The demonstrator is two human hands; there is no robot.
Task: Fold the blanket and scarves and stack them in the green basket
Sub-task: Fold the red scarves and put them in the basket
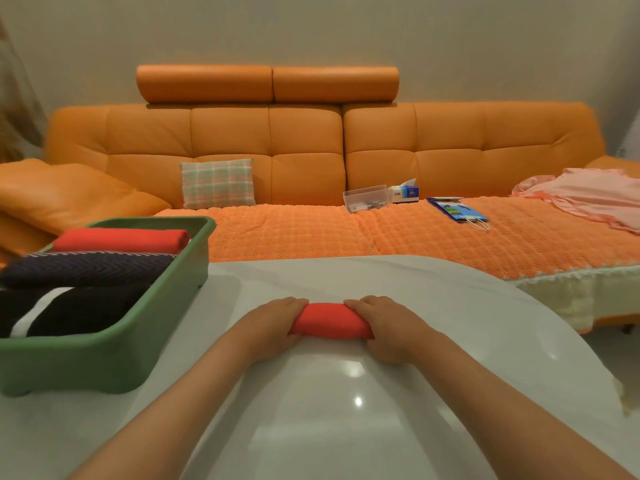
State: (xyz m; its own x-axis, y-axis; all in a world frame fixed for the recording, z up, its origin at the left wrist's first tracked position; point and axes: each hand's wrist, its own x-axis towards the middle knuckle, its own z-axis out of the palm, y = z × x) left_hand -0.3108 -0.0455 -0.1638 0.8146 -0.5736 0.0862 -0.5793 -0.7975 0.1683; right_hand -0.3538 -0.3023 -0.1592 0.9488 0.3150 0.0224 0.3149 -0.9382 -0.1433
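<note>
On the glossy white table (329, 410), both bare forearms reach forward to a small red scarf (330, 322), which is folded or rolled into a short, thick bundle lying crosswise on the tabletop. The left hand (277, 323) covers the bundle's left end and the right hand (391, 327) its right end. Both sets of fingers are curled down over the cloth in a close grip, so only the middle stretch of red shows between them; whether the thumbs tuck underneath cannot be told. To the left, well apart from the hands, the green basket (104, 355) stands on the same table and holds three folded pieces side by side: a black piece with a white stripe (79, 310) nearest, a navy herringbone piece (86, 268) in the middle, and a red folded cloth (121, 240) at the far end. Beyond the table runs an orange sofa (304, 140) with a knitted orange cover (311, 233) on its seat. On it rest a plaid cushion (218, 183), a clear plastic box (365, 197) just beside a tissue box (405, 192), a blue paper bag (457, 209), and — at the far right — a loose pink cloth (588, 192).
</note>
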